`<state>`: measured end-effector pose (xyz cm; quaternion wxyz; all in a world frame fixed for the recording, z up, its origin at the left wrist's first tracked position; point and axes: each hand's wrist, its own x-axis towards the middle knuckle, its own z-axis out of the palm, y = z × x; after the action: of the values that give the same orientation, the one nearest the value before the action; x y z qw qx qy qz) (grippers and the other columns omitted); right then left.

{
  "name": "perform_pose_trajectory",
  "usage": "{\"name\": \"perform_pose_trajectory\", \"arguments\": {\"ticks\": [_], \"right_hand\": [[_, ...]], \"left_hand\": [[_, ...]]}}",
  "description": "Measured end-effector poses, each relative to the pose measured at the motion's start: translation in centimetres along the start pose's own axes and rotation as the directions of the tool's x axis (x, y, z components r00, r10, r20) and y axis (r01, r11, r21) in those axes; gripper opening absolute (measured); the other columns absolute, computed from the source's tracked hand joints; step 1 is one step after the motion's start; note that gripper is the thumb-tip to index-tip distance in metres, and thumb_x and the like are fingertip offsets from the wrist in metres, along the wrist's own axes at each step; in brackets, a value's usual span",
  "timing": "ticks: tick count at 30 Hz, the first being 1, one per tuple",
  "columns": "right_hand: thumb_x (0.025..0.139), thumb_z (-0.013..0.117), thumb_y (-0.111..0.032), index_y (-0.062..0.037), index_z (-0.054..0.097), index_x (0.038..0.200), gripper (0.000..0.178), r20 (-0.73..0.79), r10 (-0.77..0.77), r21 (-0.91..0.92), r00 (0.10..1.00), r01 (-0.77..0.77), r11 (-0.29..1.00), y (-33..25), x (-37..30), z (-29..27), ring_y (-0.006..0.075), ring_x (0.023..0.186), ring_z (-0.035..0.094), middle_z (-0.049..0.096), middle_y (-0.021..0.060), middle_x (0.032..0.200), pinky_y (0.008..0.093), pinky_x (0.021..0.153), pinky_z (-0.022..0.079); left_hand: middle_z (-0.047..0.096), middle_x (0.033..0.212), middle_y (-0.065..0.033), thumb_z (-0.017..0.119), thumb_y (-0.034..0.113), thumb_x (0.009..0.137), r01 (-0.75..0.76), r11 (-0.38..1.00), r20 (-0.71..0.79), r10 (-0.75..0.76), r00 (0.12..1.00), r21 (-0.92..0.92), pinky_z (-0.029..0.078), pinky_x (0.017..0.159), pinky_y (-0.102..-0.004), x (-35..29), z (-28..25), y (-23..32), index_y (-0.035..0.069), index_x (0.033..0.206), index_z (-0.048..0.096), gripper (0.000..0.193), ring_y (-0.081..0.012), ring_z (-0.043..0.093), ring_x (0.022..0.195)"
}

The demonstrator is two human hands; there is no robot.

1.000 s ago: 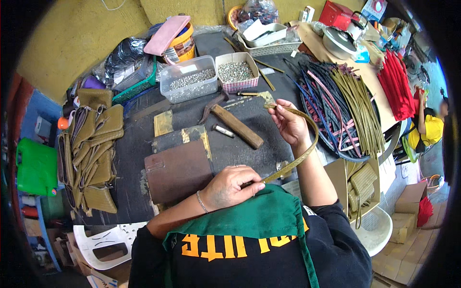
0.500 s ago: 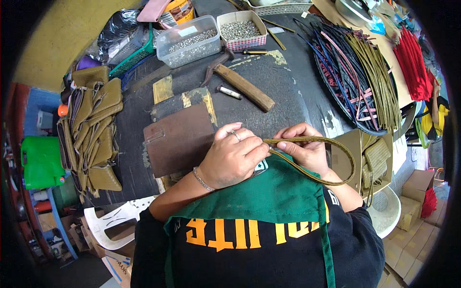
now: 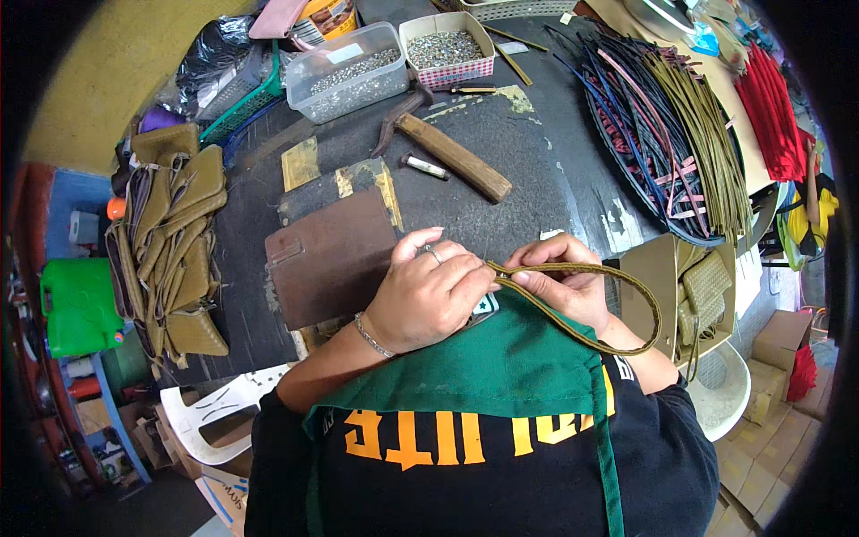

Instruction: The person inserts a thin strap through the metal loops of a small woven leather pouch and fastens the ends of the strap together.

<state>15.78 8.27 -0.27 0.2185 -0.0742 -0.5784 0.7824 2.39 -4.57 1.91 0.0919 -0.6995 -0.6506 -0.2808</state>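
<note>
My left hand [image 3: 431,291] and my right hand [image 3: 564,279] meet at the table's near edge, above my green apron. An olive-brown strap [image 3: 651,304] is bent into a loop that arcs out past my right wrist. Its two ends come together between my hands. My right thumb and fingers pinch the strap, while my left fingers close around the ends; the tips are partly hidden. A brown flat board [image 3: 333,259] lies just beyond my left hand. Farther off rest a wooden-handled hammer [image 3: 456,159] and a short metal punch [image 3: 425,167].
Small metal pieces fill a clear plastic tub [image 3: 344,76] and a checkered box [image 3: 452,63] at the back. Olive woven pouches [image 3: 174,242] are heaped at left. A round tray [image 3: 626,192] of straps stands right, above a cardboard box [image 3: 646,295] holding a woven pouch.
The strap ends at my fingers have shifted slightly, and the loop hangs a little lower. Both hands stay close together in nearly the same place.
</note>
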Motion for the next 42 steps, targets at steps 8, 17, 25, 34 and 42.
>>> {"name": "perform_pose_trajectory", "arguments": {"ticks": [8,17,25,34,42], "right_hand": [[0.075,0.055,0.003,0.0017,0.048,0.08,0.009,-0.004,0.0,0.007,1.0,0.0,1.0,0.3,-0.2,0.1,0.015,0.078,0.055,0.057,0.0151,0.085,0.0248,0.069,0.046],[0.072,0.059,0.0,0.0013,0.048,0.084,0.016,0.101,-0.094,-0.119,0.991,0.105,0.987,1.0,-0.6,-0.8,0.0179,0.083,0.055,0.056,0.0165,0.088,0.0283,0.073,0.045],[0.072,0.058,0.005,-0.0006,0.039,0.096,0.03,0.079,-0.133,-0.066,0.988,0.138,0.988,1.8,-1.1,-0.7,0.0176,0.088,0.054,0.052,0.0141,0.094,0.0279,0.075,0.046],[0.071,0.058,0.008,-0.0045,0.034,0.102,0.041,0.06,-0.096,0.0,0.994,0.097,0.995,1.8,-0.8,-0.4,0.0149,0.087,0.052,0.051,0.0109,0.091,0.0255,0.075,0.045],[0.073,0.054,0.008,-0.0053,0.033,0.104,0.04,-0.058,-0.05,0.077,0.997,0.054,0.996,2.1,-0.1,0.1,0.0147,0.084,0.053,0.052,0.0111,0.091,0.025,0.073,0.045]], "left_hand": [[0.054,0.071,0.0021,0.059,0.021,0.072,-0.01,1.0,-0.012,0.01,1.0,0.01,0.032,0.081,-0.0344,-0.3,0.0,0.0,0.011,0.072,0.056,0.01,-0.0109,0.054,0.073],[0.054,0.069,0.0019,0.06,0.022,0.071,0.032,0.997,0.02,-0.031,0.999,-0.075,0.034,0.081,-0.0351,-0.1,0.1,0.1,0.012,0.07,0.055,0.011,-0.0113,0.054,0.07],[0.057,0.068,0.0017,0.065,0.018,0.066,0.026,0.996,0.093,-0.018,0.996,-0.085,0.033,0.082,-0.034,0.4,0.1,0.0,0.01,0.07,0.058,0.011,-0.0113,0.056,0.068],[0.056,0.071,0.0001,0.066,0.018,0.066,0.063,0.991,0.114,-0.049,0.992,-0.122,0.036,0.08,-0.0335,0.4,0.1,-0.4,0.009,0.071,0.055,0.015,-0.0139,0.056,0.069],[0.057,0.087,-0.0118,0.061,0.015,0.072,0.302,0.816,0.224,-0.216,0.95,-0.492,0.044,0.069,-0.0319,1.1,0.1,-0.9,-0.004,0.094,0.053,0.03,-0.0248,0.056,0.08]]}}
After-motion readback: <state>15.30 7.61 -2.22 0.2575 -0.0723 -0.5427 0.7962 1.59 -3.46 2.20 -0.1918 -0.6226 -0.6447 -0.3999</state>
